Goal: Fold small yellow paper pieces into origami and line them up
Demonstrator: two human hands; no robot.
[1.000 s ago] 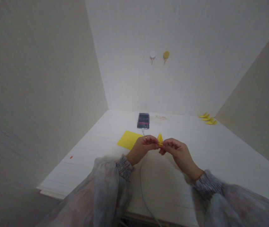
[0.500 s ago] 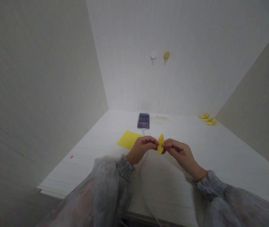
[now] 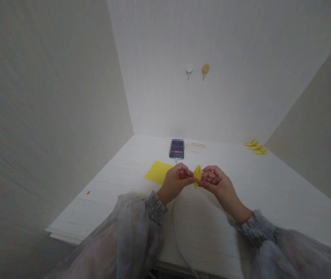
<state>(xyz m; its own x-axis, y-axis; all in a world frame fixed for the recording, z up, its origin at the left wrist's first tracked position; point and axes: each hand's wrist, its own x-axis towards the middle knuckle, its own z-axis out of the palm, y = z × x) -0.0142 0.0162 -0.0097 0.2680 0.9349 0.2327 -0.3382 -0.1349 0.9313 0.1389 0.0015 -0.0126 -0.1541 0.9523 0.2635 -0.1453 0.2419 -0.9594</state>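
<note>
A small folded piece of yellow paper (image 3: 198, 173) is held up between my two hands above the white desk. My left hand (image 3: 178, 180) pinches its left side, thumb in front. My right hand (image 3: 218, 185) grips its lower right side between thumb and fingertips, the other fingers curled. Under and behind my left wrist lies a flat yellow sheet of paper (image 3: 158, 171), its right part hidden by the hand. Several folded yellow paper pieces (image 3: 257, 148) sit in a row at the far right corner.
A phone (image 3: 177, 149) lies at the back of the desk (image 3: 119, 170), its cable (image 3: 174, 228) running forward between my arms over the front edge. An orange scrap (image 3: 88, 192) lies at left. A white hook (image 3: 189, 69) and a yellow hook (image 3: 205, 69) are on the back wall; panels stand at both sides.
My left thumb has moved onto the front of the folded paper. My right fingers have lifted and loosened a little, and the paper has turned slightly.
</note>
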